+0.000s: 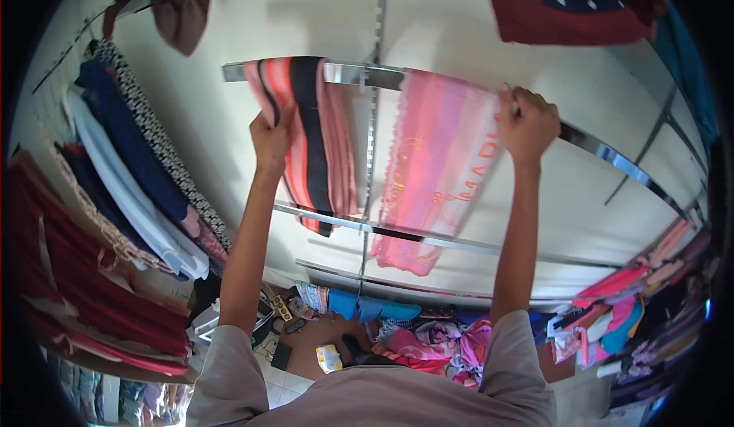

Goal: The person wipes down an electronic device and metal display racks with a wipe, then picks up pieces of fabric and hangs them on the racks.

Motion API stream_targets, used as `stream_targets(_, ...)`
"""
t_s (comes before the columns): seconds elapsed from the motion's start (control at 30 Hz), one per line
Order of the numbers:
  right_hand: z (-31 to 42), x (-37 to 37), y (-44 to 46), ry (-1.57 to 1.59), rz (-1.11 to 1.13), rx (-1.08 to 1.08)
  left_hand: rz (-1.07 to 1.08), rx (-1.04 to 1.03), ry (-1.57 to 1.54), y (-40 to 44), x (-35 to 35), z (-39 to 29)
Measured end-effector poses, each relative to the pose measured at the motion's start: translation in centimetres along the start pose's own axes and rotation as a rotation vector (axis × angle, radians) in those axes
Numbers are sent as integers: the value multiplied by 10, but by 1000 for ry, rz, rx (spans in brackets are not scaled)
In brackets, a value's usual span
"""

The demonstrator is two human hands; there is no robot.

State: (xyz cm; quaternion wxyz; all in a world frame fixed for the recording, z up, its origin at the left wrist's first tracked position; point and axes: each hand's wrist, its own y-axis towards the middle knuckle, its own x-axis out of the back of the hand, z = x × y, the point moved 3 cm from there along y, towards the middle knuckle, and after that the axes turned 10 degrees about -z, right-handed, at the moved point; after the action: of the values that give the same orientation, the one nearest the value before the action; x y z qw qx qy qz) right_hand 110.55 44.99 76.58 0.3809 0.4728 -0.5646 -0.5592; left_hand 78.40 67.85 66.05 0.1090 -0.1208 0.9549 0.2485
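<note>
A striped scarf [304,136] in red, black and pink hangs folded over the upper metal rail [348,74], left of the upright post. My left hand [272,136] pinches its left edge below the rail. Right of the post, a pink and lilac scarf [436,159] with orange lettering hangs over the same rail and reaches past the lower rail [443,241]. My right hand [529,125] is closed on this scarf's upper right corner at the rail, with the fingers curled over the top.
Clothes on hangers [145,167] fill the left side, beside dark red cloth [92,274]. A maroon cloth [569,6] hangs at the upper right. Below lie a pink fabric pile [436,347] and a yellow-white packet [329,358]. More folded textiles [612,320] are at the right.
</note>
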Motion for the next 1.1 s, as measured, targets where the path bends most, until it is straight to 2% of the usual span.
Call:
stream_targets(0.03,-3,0,-1,1,-22,-6,17,-8,35,-3,-6,11)
stream_targets(0.07,-8,-8,-7,123,-178,33,-27,-152,112,6,-10,32)
stream_targets(0.1,-6,-6,-5,63,-96,-4,22,-167,85,15,-8,54)
stream_targets(0.13,-6,-5,-5,110,-141,-3,35,-135,47,9,-5,62)
stream_targets(0.17,-5,-3,-5,64,-79,-48,12,-232,30,3,-4,76)
stream_targets(0.2,-1,-1,-3,48,-40,-83,53,-75,144,2,7,105)
stream_targets(0.23,-3,-5,-4,24,-38,-60,15,-152,12,-25,3,104)
stream_targets(0.3,3,2,-3,50,-45,-102,106,-49,304,-36,24,183)
stream_targets(0.33,1,2,-3,62,-46,-118,63,31,301,-54,27,213)
stream_targets(0.37,2,2,-3,57,-44,-117,118,128,347,-66,35,241)
stream_targets(0.4,3,4,-3,58,-45,-114,94,-269,427,-86,33,231)
stream_targets(0.43,3,6,-1,40,-67,-109,81,-432,240,-110,25,212)
stream_targets(0.53,3,9,-1,29,-110,-107,218,-544,439,-124,20,193)
stream_targets(0.57,3,8,-1,29,-116,-111,166,-394,436,-117,21,210)
stream_targets(0.67,2,6,-1,25,-133,-112,129,-394,370,-115,22,208)
stream_targets(0.77,1,3,-1,21,-78,-96,194,-356,381,-120,27,192)
stream_targets(0.87,-3,5,1,2,4,-63,298,-325,480,-107,33,209)
stream_targets(0.9,-5,5,1,-10,22,-54,261,-413,529,-110,31,200)
stream_targets(0.93,-7,6,1,-25,36,-41,267,-414,531,-109,33,203)
stream_targets(1.0,-17,10,-1,-44,-18,-47,274,-424,536,-104,32,213)
stream_targets(1.03,-21,14,0,-70,-41,-52,337,-325,503,-106,30,203)
stream_targets(1.1,-28,15,0,-81,-63,-60,348,-327,442,-107,29,201)
